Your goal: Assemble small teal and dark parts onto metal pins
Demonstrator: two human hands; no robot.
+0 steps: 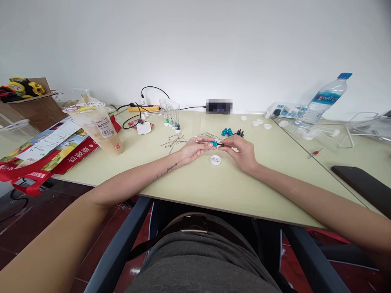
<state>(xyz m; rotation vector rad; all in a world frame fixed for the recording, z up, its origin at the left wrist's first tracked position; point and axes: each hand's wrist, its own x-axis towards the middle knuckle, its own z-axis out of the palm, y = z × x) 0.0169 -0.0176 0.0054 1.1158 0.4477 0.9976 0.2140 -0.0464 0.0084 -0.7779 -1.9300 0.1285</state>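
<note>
In the head view, both hands meet over the middle of the pale green table (214,191). The left hand (195,148) lies palm up with its fingers curled, and its fingertips pinch a small blue piece (213,143). The right hand (240,151) comes in from the other side, its thumb and forefinger closed on a small black piece (220,144) that touches the blue one. Whether the two pieces are joined is too small to tell.

Just below the hands a white cap (215,160) lies flat on the table. Behind the right hand sits a cluster of blue pieces (227,132), and beside it a few black pieces (240,132). Thin metal pins (174,141) are scattered just beyond the left hand, and farther back stand clear tubes (171,115) with small coloured bits at the bottom.

To the left stands a plastic cup (99,127) holding a pale drink, next to red printed bags (45,156). A yellow power strip (143,108) lies near the wall. On the right, a water bottle (325,99) leans near a white power strip (284,110), and more white caps (256,122) lie near the table's far edge. A dark phone (363,185) rests at the right edge.
</note>
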